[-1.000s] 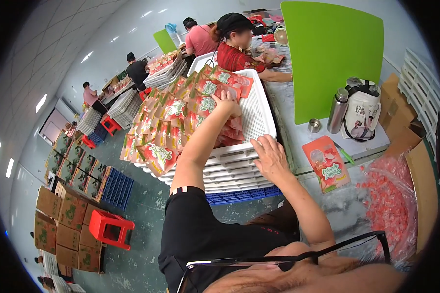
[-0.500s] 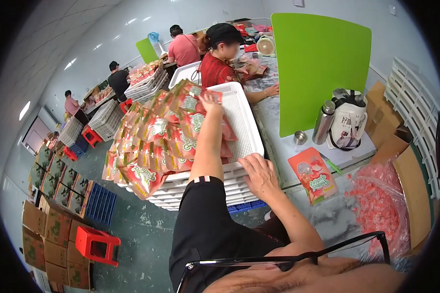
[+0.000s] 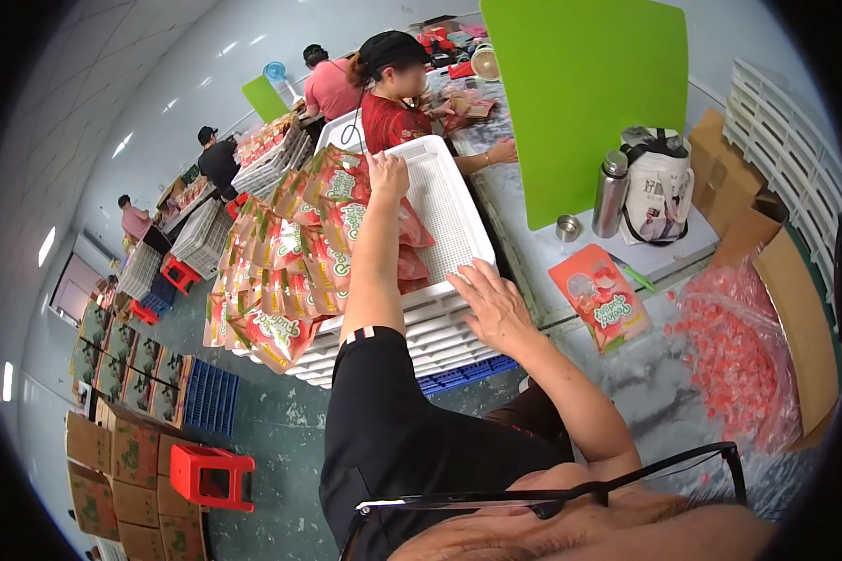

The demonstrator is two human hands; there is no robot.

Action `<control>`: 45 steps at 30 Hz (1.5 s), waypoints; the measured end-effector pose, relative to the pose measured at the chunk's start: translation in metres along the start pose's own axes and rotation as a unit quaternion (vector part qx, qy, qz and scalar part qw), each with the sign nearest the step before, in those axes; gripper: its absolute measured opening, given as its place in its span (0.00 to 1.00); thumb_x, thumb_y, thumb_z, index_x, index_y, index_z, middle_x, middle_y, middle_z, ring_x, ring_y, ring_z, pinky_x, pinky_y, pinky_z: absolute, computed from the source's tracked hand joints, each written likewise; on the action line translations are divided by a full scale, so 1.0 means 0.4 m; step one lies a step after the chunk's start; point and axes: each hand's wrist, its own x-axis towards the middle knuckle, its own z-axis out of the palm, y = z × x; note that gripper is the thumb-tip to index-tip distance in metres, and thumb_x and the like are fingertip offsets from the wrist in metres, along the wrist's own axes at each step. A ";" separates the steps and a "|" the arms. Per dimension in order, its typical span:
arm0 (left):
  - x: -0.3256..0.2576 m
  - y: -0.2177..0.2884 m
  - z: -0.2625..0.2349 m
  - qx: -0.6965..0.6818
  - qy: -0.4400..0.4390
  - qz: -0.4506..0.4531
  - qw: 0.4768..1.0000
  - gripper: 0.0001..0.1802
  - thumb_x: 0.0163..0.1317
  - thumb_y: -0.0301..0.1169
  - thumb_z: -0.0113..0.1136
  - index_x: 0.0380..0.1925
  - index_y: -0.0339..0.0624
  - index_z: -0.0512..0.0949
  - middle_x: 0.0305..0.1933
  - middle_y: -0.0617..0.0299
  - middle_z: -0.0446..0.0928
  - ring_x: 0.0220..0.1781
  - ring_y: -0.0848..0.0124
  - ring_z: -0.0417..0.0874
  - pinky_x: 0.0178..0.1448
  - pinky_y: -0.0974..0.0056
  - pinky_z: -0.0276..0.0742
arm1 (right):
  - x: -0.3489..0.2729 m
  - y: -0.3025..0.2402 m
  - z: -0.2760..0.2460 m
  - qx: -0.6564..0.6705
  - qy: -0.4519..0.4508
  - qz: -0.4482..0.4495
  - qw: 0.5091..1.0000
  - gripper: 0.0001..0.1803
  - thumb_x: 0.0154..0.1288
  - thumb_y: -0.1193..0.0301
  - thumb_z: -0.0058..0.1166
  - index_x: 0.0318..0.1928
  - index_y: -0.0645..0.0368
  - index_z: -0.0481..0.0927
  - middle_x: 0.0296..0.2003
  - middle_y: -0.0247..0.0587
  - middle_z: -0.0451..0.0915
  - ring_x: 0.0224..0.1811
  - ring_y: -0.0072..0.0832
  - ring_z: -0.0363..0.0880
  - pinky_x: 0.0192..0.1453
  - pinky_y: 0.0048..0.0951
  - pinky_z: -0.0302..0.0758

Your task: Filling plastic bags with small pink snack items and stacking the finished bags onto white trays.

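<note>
A white perforated tray (image 3: 451,217) tops a stack of similar trays, with red-and-tan snack pouches (image 3: 295,248) heaped over its left side. Across the heap reaches my left arm; my left hand (image 3: 388,176) is at the tray's far end, beside the upper pouches. Its fingers are bent, and whatever they grip, pouch edge or rim, is hidden. My right hand (image 3: 493,306) is open, fingers spread, at the tray's near right corner. A single red pouch (image 3: 597,297) lies flat on the table to its right.
Beyond the tray, a co-worker in red (image 3: 393,117) sits at the table. A green partition (image 3: 589,112) stands near a steel flask (image 3: 610,194), its cup (image 3: 568,227) and a white bag (image 3: 658,192). Small red packets (image 3: 734,360) fill a plastic-lined carton. A red stool (image 3: 212,475) stands left.
My left hand has shifted slightly toward the tray's far rim, its fingers more bent. My right hand stays by the near corner, fingers more spread. The whole view has shifted a little.
</note>
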 end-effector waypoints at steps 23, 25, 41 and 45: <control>-0.622 1.068 -0.164 -0.422 0.008 0.332 0.844 0.29 0.58 0.48 0.63 0.50 0.36 0.74 0.50 0.41 0.77 0.49 0.43 0.82 0.49 0.48 0.79 | -0.641 -0.002 -0.150 0.196 0.190 0.404 0.873 0.12 0.65 0.74 0.60 0.48 0.63 0.83 0.42 0.47 0.85 0.45 0.32 0.85 0.52 0.30 0.79; -0.638 1.085 -0.158 -0.461 0.014 0.334 0.822 0.27 0.58 0.45 0.65 0.46 0.34 0.75 0.47 0.41 0.79 0.45 0.46 0.83 0.46 0.50 0.80 | -0.677 0.008 -0.167 0.190 0.218 0.455 0.842 0.11 0.66 0.75 0.59 0.48 0.64 0.83 0.42 0.45 0.86 0.44 0.28 0.85 0.50 0.28 0.80; -0.542 1.055 -0.119 -0.767 -0.413 0.171 0.461 0.14 0.53 0.25 0.76 0.21 0.36 0.76 0.20 0.56 0.80 0.19 0.72 0.80 0.20 0.67 0.76 | -0.606 0.259 -0.068 -0.192 0.182 0.315 0.911 0.20 0.57 0.78 0.56 0.52 0.59 0.80 0.56 0.37 0.77 0.65 0.37 0.70 0.64 0.41 0.69; -0.538 1.049 -0.099 -0.787 -0.398 0.153 0.446 0.10 0.58 0.25 0.70 0.23 0.35 0.78 0.23 0.54 0.81 0.19 0.71 0.80 0.23 0.68 0.77 | -0.602 0.293 -0.068 -0.224 0.175 0.298 0.911 0.18 0.57 0.76 0.53 0.50 0.60 0.81 0.53 0.36 0.79 0.62 0.33 0.71 0.65 0.41 0.67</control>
